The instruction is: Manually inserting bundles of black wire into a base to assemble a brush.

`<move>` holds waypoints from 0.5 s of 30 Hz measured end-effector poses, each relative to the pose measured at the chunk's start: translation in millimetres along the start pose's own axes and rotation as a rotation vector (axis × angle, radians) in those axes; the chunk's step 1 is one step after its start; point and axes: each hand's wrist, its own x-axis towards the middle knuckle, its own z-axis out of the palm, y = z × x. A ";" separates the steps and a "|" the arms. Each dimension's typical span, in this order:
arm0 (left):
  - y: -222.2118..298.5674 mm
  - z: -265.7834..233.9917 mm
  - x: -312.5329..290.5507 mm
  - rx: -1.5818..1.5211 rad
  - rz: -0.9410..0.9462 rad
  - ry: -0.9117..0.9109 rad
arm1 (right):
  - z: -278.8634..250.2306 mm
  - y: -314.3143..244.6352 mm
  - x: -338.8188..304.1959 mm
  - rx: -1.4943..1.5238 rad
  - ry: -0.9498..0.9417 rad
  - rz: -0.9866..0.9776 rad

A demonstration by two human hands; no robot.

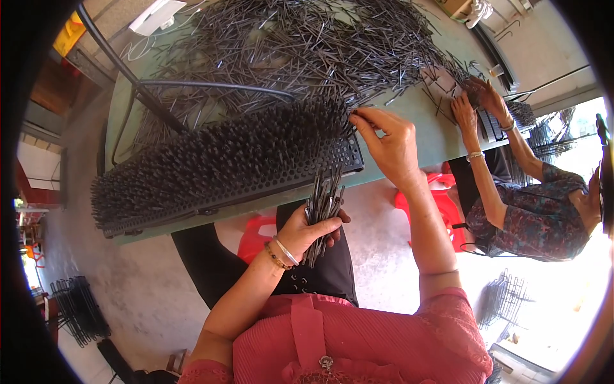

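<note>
My left hand is wrapped round an upright bundle of thin dark rods, held just in front of the table edge. Beside it stands a long black perforated rack, packed with many upright dark rods. At the rack's right end my right hand has thumb and forefinger pinched together, close to the outermost rods. What sits between those fingertips is too small to make out.
A large heap of loose dark rods covers the green tabletop. A bent black metal frame rises behind the rack. To the right, a co-worker's hands work at another rack. Red stools stand below the table.
</note>
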 end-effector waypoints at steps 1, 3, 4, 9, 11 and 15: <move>0.0 -0.1 -0.2 0.004 0.002 -0.002 | 2.4 1.1 -0.7 0.001 -0.002 0.000; -0.2 -1.0 -0.6 0.011 0.001 -0.004 | 7.5 1.9 -1.7 -0.001 -0.051 0.010; 0.0 -0.9 -0.8 0.020 -0.001 -0.011 | 8.5 1.0 -2.0 -0.002 -0.051 0.011; -0.3 -1.0 -1.5 0.015 0.008 -0.015 | 10.3 3.2 -6.0 -0.023 -0.051 0.009; -1.5 -1.6 -2.2 0.018 0.009 -0.017 | 11.3 0.5 -6.8 0.017 -0.037 0.031; -2.1 -0.3 -4.0 -0.016 0.033 -0.006 | 9.6 -3.9 -9.6 0.040 -0.029 0.084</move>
